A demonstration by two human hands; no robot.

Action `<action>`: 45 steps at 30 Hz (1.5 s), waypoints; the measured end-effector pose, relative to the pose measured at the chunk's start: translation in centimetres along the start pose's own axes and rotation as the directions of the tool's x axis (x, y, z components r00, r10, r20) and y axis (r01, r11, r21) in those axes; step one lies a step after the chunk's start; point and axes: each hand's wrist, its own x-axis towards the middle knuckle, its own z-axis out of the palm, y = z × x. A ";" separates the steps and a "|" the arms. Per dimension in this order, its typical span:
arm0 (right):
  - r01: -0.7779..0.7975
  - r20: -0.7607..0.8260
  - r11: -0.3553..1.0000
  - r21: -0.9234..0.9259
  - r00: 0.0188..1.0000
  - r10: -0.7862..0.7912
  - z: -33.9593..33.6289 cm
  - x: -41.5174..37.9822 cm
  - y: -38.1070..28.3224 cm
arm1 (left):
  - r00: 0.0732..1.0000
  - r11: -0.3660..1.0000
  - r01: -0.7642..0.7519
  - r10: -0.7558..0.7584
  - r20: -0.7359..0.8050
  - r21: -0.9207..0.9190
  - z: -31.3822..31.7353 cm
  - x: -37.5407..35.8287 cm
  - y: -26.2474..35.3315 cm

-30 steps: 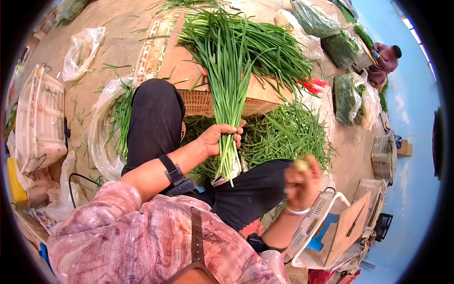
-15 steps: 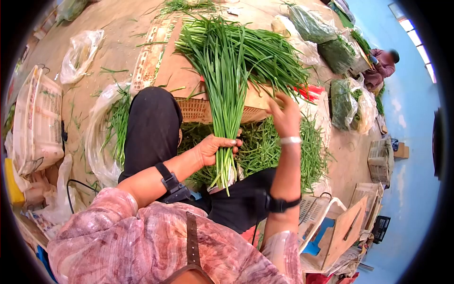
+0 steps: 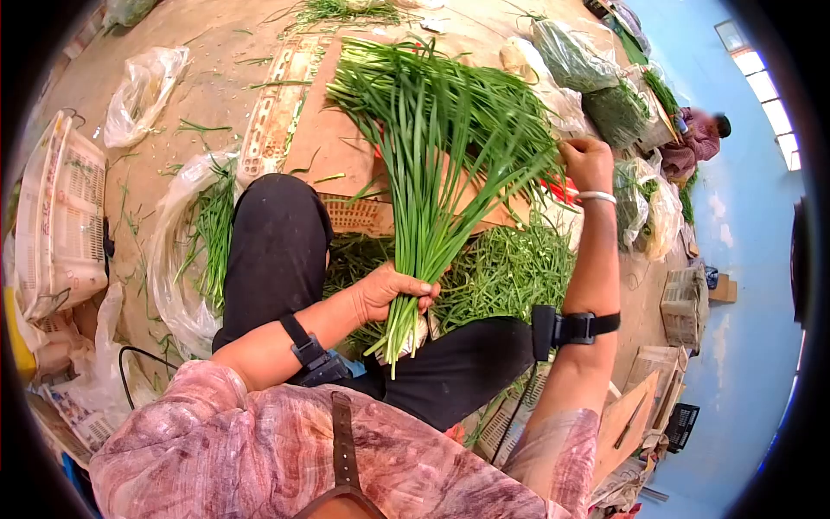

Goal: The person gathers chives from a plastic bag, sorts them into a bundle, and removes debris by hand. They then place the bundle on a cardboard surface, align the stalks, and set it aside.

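My left hand (image 3: 393,292) grips a thick bunch of long green chives (image 3: 432,147) near the root end, between my knees. The leaves fan out away from me over a brown cardboard sheet (image 3: 333,143) that lies on an overturned crate. My right hand (image 3: 586,161) is stretched out to the right side of the fanned leaves, fingers closed on the tips of some of them. Black straps sit on both forearms, and a bangle on the right wrist.
A loose heap of green trimmings (image 3: 506,272) lies by my right knee. A clear bag with greens (image 3: 194,242) is left of my left knee. White crates (image 3: 60,216) stand at left. Bagged greens (image 3: 618,112) and a seated person (image 3: 700,138) are far right.
My right hand rose from beside my right knee, passed across the bunch, and now reaches out to the leaf tips at the right. The bunch has tilted slightly right and fanned wider.
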 end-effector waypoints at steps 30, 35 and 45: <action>-0.331 0.235 0.097 0.939 0.820 0.523 3.2 -2.3 0.0 | 0.974 0.989 0.120 -0.100 0.202 -0.088 -1.2 -0.3 -1.0; -0.100 -0.412 0.989 -0.105 0.910 0.048 -1.8 -1.8 7.6 | 0.993 0.996 0.062 -0.056 0.105 -0.060 -0.7 -0.5 -0.9; -0.141 0.211 0.927 0.349 0.975 0.069 3.4 -9.2 -4.4 | 0.998 0.998 0.045 -0.047 0.046 0.032 -1.6 -0.2 -1.4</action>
